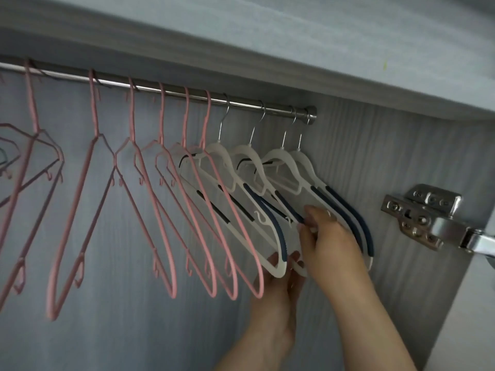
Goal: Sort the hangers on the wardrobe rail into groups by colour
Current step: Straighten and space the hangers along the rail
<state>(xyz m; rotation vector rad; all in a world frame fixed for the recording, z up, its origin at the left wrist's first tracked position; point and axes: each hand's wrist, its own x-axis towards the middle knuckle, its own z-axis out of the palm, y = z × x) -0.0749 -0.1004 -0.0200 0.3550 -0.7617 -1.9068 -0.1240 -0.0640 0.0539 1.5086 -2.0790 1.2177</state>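
Observation:
A steel rail (241, 103) runs across the top of the wardrobe. Several pink hangers (171, 199) hang along its left and middle. Several white hangers with dark blue grip strips (270, 218) hang bunched at its right end. My left hand (278, 285) comes from below and its fingers hold the lower corner of a white hanger. My right hand (326, 234) pinches the arm of another white hanger just to the right. Both hands sit close together among the white group.
The wardrobe's right side wall (375, 156) stands right behind the last white hanger, with a metal door hinge (426, 215) on it. A shelf panel (267, 36) runs above the rail. The grey back wall shows behind the hangers.

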